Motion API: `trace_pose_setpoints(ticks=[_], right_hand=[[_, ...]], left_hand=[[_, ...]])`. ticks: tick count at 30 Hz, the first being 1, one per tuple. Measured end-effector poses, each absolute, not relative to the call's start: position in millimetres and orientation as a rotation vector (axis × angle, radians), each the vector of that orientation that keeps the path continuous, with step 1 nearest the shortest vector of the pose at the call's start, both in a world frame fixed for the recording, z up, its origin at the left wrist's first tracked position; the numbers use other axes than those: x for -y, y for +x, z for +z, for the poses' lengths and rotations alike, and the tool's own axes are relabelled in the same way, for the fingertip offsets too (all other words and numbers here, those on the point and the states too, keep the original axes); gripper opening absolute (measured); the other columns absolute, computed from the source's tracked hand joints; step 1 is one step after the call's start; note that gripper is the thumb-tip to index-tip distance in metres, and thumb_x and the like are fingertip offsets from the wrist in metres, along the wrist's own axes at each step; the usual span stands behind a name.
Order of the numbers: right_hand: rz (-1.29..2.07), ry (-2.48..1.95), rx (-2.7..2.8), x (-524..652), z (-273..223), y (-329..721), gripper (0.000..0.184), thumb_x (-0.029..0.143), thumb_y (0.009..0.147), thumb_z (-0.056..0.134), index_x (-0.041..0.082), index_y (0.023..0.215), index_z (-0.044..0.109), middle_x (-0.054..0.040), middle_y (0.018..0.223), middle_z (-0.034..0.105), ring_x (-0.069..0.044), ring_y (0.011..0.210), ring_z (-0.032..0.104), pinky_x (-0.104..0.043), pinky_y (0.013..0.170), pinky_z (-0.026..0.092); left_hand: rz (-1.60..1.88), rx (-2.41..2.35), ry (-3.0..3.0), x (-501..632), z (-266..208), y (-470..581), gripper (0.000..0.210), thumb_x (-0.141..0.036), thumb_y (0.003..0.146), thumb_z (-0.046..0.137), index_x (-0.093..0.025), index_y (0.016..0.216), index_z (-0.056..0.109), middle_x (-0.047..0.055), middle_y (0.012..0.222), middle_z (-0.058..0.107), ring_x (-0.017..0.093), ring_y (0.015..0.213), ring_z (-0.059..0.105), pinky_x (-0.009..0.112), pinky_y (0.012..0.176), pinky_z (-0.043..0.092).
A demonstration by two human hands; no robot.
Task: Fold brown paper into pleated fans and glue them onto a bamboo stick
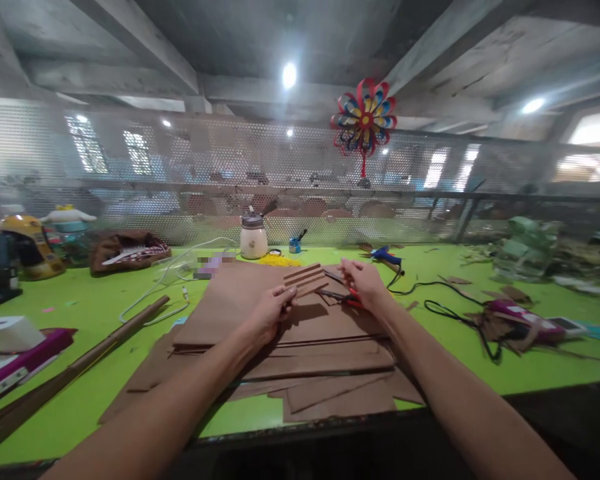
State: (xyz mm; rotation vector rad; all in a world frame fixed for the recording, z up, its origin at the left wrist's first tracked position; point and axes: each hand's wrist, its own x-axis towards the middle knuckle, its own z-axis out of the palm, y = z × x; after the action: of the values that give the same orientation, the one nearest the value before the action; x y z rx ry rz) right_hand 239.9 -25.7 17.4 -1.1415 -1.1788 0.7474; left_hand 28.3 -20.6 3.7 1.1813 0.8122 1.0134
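Observation:
My left hand [271, 310] pinches a small brown paper piece [307, 279] between thumb and fingers. Darker parallel stripes run across this piece, which is raised above a stack of brown paper sheets [220, 313]. To its right, my right hand [361, 280] is closed on a pair of scissors [351, 297] with red handles. Their dark blades point left, spread apart near the right end of the striped piece. Part of the handles is hidden behind the fingers.
Behind the stack stand a cream bottle [253, 240] and a small blue jar [295, 245]. A blue glue gun [386, 256] trails a black cord rightward. A long brown roll [95, 357] lies left; purple power strips [27, 363] sit toward the side. Metal mesh backs the green table.

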Motion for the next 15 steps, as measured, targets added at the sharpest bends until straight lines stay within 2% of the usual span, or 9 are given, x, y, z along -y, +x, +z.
trace_pose_setpoints(ticks=[3,6,11,13,15], right_hand=[[0.628,-1.274,1.144,17,25,266,0.038,0.053,0.071,0.052,0.015,0.067,0.054,0.0008,0.055,0.049,-0.007,0.044,0.041,-0.020,0.043,0.036],[0.542,-1.470,1.226,11,31,288,0.027,0.039,0.075,0.050,0.013,0.067,0.056,-0.0031,0.058,0.055,-0.009,0.049,0.048,-0.021,0.049,0.040],[0.438,-1.835,1.569,12,27,309,0.008,0.017,0.058,0.062,0.012,0.064,0.066,-0.0090,0.070,0.066,-0.022,0.078,0.059,-0.027,0.067,0.042],[0.408,-1.955,1.704,14,21,313,0.018,0.013,0.054,0.063,0.013,0.071,0.069,-0.0111,0.078,0.068,-0.026,0.086,0.059,-0.028,0.072,0.041],[0.389,-2.029,1.825,16,18,316,0.033,0.012,0.054,0.061,0.014,0.086,0.070,-0.0120,0.087,0.068,-0.026,0.089,0.059,-0.029,0.072,0.041]], left_hand=[[1.070,-0.840,1.135,19,3,30,0.030,-0.035,0.061,0.070,-0.013,0.069,0.052,-0.003,0.054,0.050,0.001,0.039,0.034,0.010,0.035,0.016],[1.112,-0.870,1.106,17,2,31,0.028,-0.034,0.063,0.068,-0.013,0.070,0.051,-0.004,0.053,0.050,0.001,0.038,0.035,0.010,0.035,0.019],[1.168,-0.903,1.085,17,0,32,0.026,-0.034,0.066,0.065,-0.014,0.072,0.051,-0.004,0.054,0.051,0.001,0.040,0.037,0.009,0.036,0.021],[1.189,-0.901,1.083,16,0,31,0.027,-0.036,0.065,0.065,-0.014,0.071,0.049,-0.004,0.053,0.051,0.001,0.039,0.037,0.009,0.035,0.020],[1.211,-0.898,1.080,16,0,30,0.030,-0.039,0.064,0.065,-0.015,0.070,0.048,-0.004,0.052,0.051,0.001,0.038,0.035,0.010,0.034,0.018]])
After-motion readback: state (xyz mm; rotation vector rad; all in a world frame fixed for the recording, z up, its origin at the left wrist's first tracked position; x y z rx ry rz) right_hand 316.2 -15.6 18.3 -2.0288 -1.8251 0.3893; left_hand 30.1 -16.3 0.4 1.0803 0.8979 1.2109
